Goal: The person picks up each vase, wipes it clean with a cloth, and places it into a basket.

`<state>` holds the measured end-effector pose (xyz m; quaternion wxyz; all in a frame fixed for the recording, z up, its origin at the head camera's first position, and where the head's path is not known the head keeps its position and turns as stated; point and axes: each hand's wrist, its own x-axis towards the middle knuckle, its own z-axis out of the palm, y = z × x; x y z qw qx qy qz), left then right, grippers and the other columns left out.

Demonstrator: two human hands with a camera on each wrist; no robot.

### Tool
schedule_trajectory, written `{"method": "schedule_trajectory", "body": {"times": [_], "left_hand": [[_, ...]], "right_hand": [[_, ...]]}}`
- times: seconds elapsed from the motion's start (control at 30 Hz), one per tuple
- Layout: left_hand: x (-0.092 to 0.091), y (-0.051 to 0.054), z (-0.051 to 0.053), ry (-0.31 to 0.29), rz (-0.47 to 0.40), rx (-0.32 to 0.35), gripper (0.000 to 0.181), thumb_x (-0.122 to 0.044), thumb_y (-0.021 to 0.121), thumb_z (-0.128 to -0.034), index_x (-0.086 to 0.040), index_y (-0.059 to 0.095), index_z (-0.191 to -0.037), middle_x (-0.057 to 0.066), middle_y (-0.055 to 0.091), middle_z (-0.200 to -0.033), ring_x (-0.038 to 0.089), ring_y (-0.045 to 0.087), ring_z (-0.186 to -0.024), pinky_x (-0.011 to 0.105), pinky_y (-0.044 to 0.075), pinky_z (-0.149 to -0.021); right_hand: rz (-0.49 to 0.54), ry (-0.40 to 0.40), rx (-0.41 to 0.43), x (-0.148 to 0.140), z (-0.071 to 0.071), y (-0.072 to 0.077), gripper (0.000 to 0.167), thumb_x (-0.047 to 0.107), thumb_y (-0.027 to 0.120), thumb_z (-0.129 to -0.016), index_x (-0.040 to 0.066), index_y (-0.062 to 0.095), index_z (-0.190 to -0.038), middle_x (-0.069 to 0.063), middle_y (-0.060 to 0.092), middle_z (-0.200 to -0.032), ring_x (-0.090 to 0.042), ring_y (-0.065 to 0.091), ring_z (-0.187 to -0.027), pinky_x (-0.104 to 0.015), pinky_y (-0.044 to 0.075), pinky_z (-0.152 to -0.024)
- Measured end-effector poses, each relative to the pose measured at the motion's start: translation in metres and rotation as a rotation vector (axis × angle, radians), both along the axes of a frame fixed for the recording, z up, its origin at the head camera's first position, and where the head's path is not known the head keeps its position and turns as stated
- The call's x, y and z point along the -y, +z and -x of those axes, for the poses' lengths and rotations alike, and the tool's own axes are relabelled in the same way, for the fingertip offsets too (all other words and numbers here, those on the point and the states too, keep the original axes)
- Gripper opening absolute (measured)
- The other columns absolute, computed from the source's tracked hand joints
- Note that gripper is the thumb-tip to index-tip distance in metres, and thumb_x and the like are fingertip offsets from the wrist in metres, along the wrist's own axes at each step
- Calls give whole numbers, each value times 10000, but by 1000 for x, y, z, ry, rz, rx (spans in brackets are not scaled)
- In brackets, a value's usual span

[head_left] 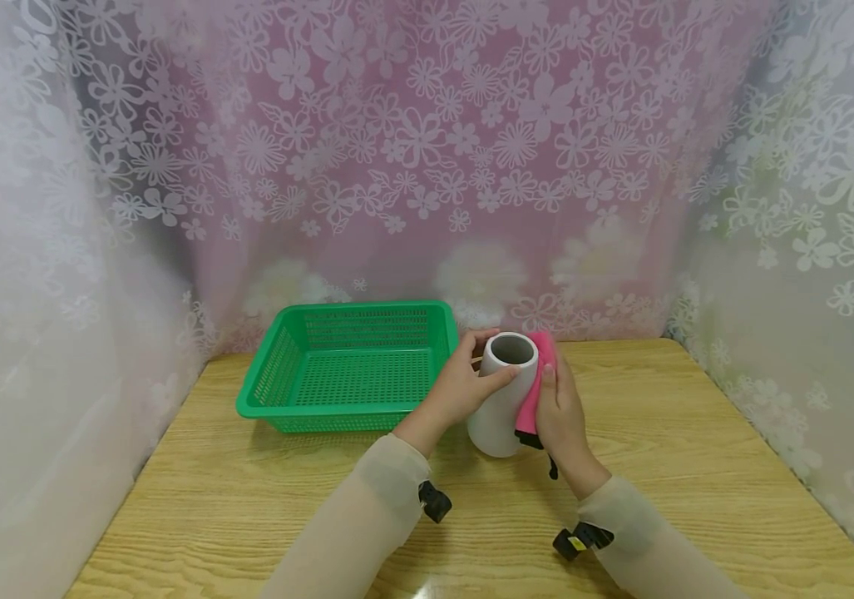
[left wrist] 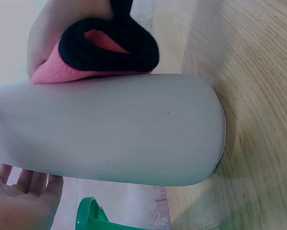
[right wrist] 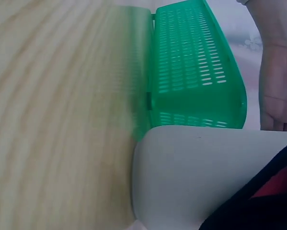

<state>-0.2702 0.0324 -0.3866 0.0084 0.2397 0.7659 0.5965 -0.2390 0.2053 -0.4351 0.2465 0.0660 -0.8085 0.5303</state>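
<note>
A white vase-like cylinder (head_left: 497,416) with a round open top stands upright on the table, right of the basket. My left hand (head_left: 464,384) grips its upper left side, thumb near the rim; in the left wrist view the fingers lie along the cylinder (left wrist: 109,129). With my right hand (head_left: 563,412) I hold a folded pink cloth (head_left: 531,399) with a black edge against the cylinder's right side. The black edge (left wrist: 109,45) shows as a loop in the left wrist view. In the right wrist view the cloth's dark edge (right wrist: 258,191) partly covers the cylinder (right wrist: 191,167).
A green perforated basket (head_left: 344,411) sits at the back left of the wooden table (head_left: 666,466), close to my left hand. Flowered curtains (head_left: 427,166) hang behind the table and at both sides. A black strap end hangs below the cloth.
</note>
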Motion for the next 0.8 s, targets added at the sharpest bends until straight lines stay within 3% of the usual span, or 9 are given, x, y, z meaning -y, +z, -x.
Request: {"method": "schedule_trajectory", "body": {"times": [0.33,0.63,0.8], "left_hand": [[0,0,0,-2,-5,-14,647,-320,759,-907,-177,451,-1458,-1,538,-1333,164,514,-1258,395,437,-1069],[0,-1,1,0,0,-7,657,-328,763,-904,-172,449,-1460,-4,536,-1332,171,517,-1260,398,440,-1068],[0,0,1,-3,-3,-7,650,-333,762,-904,-186,450,-1456,-6,534,-1330,170,515,-1259,399,439,-1068]], "right_hand": [[-14,23,100,-5,2,-10,559,410,245,-1104,164,232,-1606,-139,347,-1575,-338,331,-1429,-592,258,-1152],[-48,-3,212,-6,0,-16,596,430,221,-1101,100,234,-1597,-197,313,-1586,-397,292,-1447,-601,222,-1163],[-44,-11,257,-7,-1,-17,601,448,213,-1097,132,213,-1608,-184,283,-1605,-395,256,-1465,-597,201,-1171]]}}
